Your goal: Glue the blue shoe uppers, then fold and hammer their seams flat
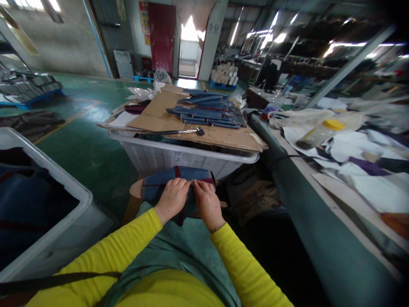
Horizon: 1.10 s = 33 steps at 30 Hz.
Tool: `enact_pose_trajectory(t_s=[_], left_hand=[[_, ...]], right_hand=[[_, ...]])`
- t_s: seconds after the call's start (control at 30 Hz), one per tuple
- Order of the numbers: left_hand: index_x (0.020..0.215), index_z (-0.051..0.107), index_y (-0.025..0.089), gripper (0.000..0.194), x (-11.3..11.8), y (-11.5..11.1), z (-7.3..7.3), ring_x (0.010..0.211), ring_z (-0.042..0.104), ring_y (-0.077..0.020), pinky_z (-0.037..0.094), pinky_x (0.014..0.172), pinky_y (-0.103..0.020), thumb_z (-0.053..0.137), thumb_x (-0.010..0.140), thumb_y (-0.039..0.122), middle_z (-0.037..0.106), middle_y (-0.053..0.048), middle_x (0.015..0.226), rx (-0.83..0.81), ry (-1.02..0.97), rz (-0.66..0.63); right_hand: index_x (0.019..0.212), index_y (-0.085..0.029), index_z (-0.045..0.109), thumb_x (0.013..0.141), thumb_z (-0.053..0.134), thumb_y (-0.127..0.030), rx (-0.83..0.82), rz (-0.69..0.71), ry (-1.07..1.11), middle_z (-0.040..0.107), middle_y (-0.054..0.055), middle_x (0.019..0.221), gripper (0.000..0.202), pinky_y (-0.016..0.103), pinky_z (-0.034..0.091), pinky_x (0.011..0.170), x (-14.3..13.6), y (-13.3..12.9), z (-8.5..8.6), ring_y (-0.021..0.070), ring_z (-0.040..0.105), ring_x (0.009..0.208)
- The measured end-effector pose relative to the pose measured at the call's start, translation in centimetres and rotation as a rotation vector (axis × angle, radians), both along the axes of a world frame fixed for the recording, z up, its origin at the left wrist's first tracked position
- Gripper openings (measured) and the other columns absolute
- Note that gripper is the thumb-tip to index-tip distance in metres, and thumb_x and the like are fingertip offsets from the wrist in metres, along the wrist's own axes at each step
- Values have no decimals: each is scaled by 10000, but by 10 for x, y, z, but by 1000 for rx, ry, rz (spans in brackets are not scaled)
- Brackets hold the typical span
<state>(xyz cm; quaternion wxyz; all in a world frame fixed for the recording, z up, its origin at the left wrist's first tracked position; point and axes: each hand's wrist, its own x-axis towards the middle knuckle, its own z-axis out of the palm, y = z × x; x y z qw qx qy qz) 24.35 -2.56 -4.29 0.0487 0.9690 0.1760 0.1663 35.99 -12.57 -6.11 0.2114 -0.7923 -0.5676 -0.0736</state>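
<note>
A blue tube-shaped piece with dark red bands (pixel 194 173) lies across my lap, fitted around a pale wooden form whose rounded end (pixel 136 189) sticks out at the left. My left hand (pixel 174 197) rests on its near side, fingers curled and pressed against it. Close beside it, my right hand (pixel 207 200) grips the same piece by a dark red part. The fingertips of both hands nearly meet at the middle of the piece; what exactly they pinch there is too small to make out.
Before me, cardboard (pixel 150 121) covers a white plastic bin (pixel 150 149), bearing a hammer (pixel 200 131) and several flat blue pieces (pixel 207 113). Another bin (pixel 86 200) with blue material stands left. At right, a long bench (pixel 300 170) carries scraps and a yellow-lidded jar (pixel 319 133).
</note>
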Motion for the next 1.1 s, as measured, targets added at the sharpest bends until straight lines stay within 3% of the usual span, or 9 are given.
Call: enact_pose_trajectory(t_s=[0.3,0.47,0.6,0.77,0.93,1.1], left_hand=[[1282,495,165,367,-39,5,-9,1117,490,-222,395,960,-402,360,943,206,582,-91,1183,-2,-35,94],[1369,403,137,432,-58,-5,-25,1334,334,-217,257,1111,-409,329,953,227,436,-90,1419,55,-49,53],[1388,374,122,453,-65,-11,-33,1378,268,-215,239,1120,-406,335,949,227,365,-94,1469,74,-10,51],[1361,402,144,428,-62,-11,-25,1280,397,-221,329,1030,-400,359,946,241,468,-97,1391,33,-23,112],[1169,550,169,302,-48,-5,-6,1086,514,-231,371,935,-413,367,946,260,606,-90,1157,1,-39,194],[1157,554,155,286,-46,0,-9,1104,498,-224,354,970,-404,388,932,216,597,-90,1172,-3,-70,147]], right_hand=[[1277,-140,521,917,405,-157,-19,95,46,593,132,1159,379,381,496,857,-28,19,9,244,487,1044],[1233,-150,563,931,388,-173,38,162,111,611,121,1110,349,385,468,904,-24,17,7,230,503,1018],[1213,-137,581,933,405,-186,36,195,172,626,110,1092,333,354,469,896,-21,14,8,219,517,1012],[1182,-125,603,911,452,-161,-44,241,146,635,99,1069,312,325,457,898,-16,16,19,208,529,1000],[1094,-174,651,909,465,-169,-150,311,105,648,73,999,262,286,458,855,-7,23,36,178,563,957],[1071,-200,656,915,467,-190,-212,356,76,639,62,968,245,266,455,826,-3,29,41,162,572,938]])
